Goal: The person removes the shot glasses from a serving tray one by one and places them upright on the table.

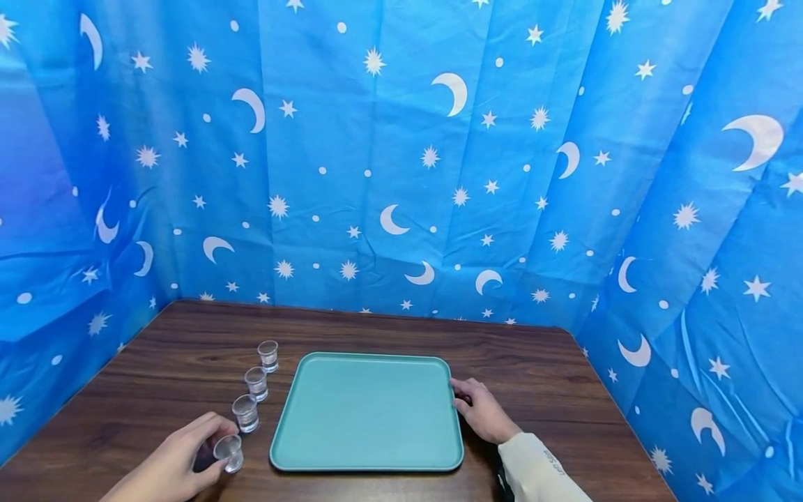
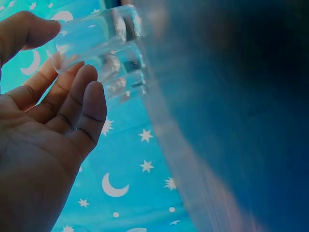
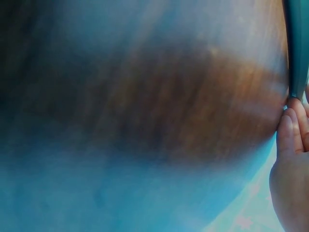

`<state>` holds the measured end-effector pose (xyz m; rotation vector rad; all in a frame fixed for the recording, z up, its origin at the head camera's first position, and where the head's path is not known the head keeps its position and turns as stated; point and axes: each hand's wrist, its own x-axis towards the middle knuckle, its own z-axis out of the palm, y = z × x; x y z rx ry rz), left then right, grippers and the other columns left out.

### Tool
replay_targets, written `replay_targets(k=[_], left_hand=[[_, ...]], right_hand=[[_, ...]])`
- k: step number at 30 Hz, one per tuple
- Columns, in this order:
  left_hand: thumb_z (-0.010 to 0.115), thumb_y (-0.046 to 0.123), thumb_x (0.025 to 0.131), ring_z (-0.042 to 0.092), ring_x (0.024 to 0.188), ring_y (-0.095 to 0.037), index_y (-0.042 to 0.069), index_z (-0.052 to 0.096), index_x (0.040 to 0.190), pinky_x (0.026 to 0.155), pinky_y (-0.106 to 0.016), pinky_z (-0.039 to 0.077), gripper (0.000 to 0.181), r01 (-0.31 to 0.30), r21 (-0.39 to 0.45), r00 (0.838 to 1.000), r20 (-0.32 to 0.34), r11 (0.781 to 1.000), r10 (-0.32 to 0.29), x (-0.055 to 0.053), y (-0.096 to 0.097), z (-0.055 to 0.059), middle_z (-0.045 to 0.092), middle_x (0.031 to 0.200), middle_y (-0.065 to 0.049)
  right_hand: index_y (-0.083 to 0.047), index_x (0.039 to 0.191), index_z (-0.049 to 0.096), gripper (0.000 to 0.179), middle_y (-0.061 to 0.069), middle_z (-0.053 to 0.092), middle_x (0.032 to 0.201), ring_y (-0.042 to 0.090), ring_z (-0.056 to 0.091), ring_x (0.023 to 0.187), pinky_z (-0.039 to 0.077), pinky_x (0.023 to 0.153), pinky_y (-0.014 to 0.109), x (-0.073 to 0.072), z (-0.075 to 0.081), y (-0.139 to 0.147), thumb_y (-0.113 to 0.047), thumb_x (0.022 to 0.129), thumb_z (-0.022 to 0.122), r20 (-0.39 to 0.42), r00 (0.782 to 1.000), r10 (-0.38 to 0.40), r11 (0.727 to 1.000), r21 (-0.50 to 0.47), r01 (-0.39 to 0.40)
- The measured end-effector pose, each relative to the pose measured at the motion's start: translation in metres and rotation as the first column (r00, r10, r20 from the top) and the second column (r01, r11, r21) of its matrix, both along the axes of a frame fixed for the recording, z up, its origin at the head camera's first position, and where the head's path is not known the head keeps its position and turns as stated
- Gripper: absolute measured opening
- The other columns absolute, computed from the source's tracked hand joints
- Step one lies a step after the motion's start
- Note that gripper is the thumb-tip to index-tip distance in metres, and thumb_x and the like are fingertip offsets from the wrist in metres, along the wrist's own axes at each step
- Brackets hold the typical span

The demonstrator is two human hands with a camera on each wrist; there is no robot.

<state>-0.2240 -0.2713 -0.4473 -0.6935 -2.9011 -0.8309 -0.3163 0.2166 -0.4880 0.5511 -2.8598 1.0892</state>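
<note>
My left hand [image 1: 182,457] is at the nearest shot glass [image 1: 229,454], a small clear one standing on the table. Thumb and fingertips pinch it from opposite sides near the rim, as the left wrist view also shows in the glass [image 2: 89,36]. Three more shot glasses [image 1: 245,414] stand beyond it in a slanting row. A teal rectangular tray [image 1: 366,411] lies flat to the right of the row. Against its right rim rests my right hand [image 1: 482,411], fingers extended. In the right wrist view those fingertips [image 3: 288,123] touch the tray's edge [image 3: 297,48]; the thumb's contact is unclear.
A dark wood-grain table [image 1: 539,376] carries everything. Blue cloth [image 1: 401,160] with white moons and stars hangs behind the table and along both sides. The tray's surface holds nothing.
</note>
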Motion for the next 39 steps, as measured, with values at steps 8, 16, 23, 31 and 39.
replay_targets(k=[8, 16, 23, 31, 39], left_hand=[[0.077, 0.016, 0.076, 0.048, 0.076, -0.005, 0.008, 0.059, 0.107, 0.065, -0.026, 0.047, 0.037, -0.09, -0.017, 0.988, 0.126, 0.996, 0.091, -0.001, -0.004, 0.0, 0.054, 0.094, 0.0], [0.078, 0.019, 0.076, 0.049, 0.077, -0.009, 0.009, 0.059, 0.107, 0.066, -0.028, 0.047, 0.038, -0.122, -0.022, 0.976, 0.177, 0.992, 0.124, -0.002, -0.001, 0.002, 0.054, 0.093, 0.002], [0.078, 0.019, 0.076, 0.05, 0.077, -0.01, 0.007, 0.059, 0.109, 0.066, -0.029, 0.047, 0.04, -0.113, -0.008, 0.975, 0.19, 0.994, 0.113, -0.002, -0.002, 0.002, 0.055, 0.094, 0.0], [0.078, 0.022, 0.076, 0.048, 0.08, -0.004, 0.009, 0.058, 0.108, 0.069, -0.028, 0.048, 0.04, -0.053, -0.007, 0.995, 0.083, 0.999, 0.054, 0.001, -0.004, 0.003, 0.054, 0.099, 0.001], [0.079, 0.011, 0.075, 0.052, 0.089, -0.008, 0.017, 0.062, 0.103, 0.07, -0.03, 0.049, 0.034, -0.095, 0.048, 0.938, -0.33, 0.994, 0.106, 0.002, 0.017, 0.019, 0.055, 0.1, 0.011]], right_hand=[[0.003, 0.134, 0.049, 0.041, 0.003, 0.055, 0.102, 0.02, 0.048, 0.095, 0.042, 0.082, 0.041, 0.001, 0.001, -0.002, -0.006, 0.095, 0.055, 0.001, 1.0, -0.008, 1.0, 0.003, 0.008], [0.002, 0.135, 0.048, 0.041, 0.004, 0.055, 0.103, 0.02, 0.047, 0.096, 0.042, 0.082, 0.041, 0.001, 0.001, -0.001, -0.006, 0.095, 0.055, 0.017, 1.0, -0.003, 1.0, 0.002, 0.003], [0.003, 0.135, 0.048, 0.041, 0.004, 0.055, 0.104, 0.021, 0.047, 0.096, 0.042, 0.082, 0.042, 0.0, 0.001, -0.001, -0.006, 0.096, 0.054, 0.019, 1.0, 0.009, 1.0, 0.006, -0.009], [0.002, 0.136, 0.047, 0.041, 0.003, 0.055, 0.105, 0.021, 0.046, 0.097, 0.042, 0.082, 0.042, 0.0, 0.002, -0.001, -0.007, 0.096, 0.054, 0.033, 0.999, 0.001, 1.0, 0.001, -0.001], [0.001, 0.136, 0.047, 0.04, 0.006, 0.055, 0.109, 0.023, 0.05, 0.101, 0.044, 0.083, 0.043, -0.001, 0.007, 0.0, -0.008, 0.097, 0.053, 0.079, 0.997, 0.003, 1.0, 0.0, -0.003]])
